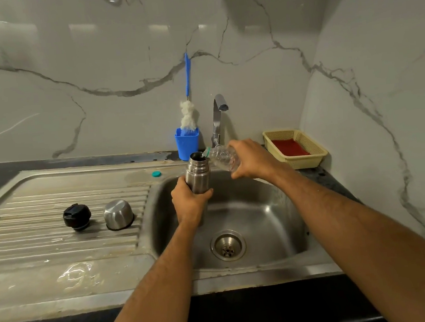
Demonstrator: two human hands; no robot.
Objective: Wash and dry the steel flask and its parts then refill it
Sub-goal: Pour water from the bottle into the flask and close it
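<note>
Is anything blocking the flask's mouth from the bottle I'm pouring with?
Nothing visible. The flask is open, its stopper and steel cup lie on the drainboard, and the bottle neck tilts right at the opening.

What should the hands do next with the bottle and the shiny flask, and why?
Probably keep the clear bottle tipped a little longer. The right hand holds its mouth at the open steel flask, which the left hand grips upright over the sink. The stopper and steel cup lie aside, so capping comes later.
</note>
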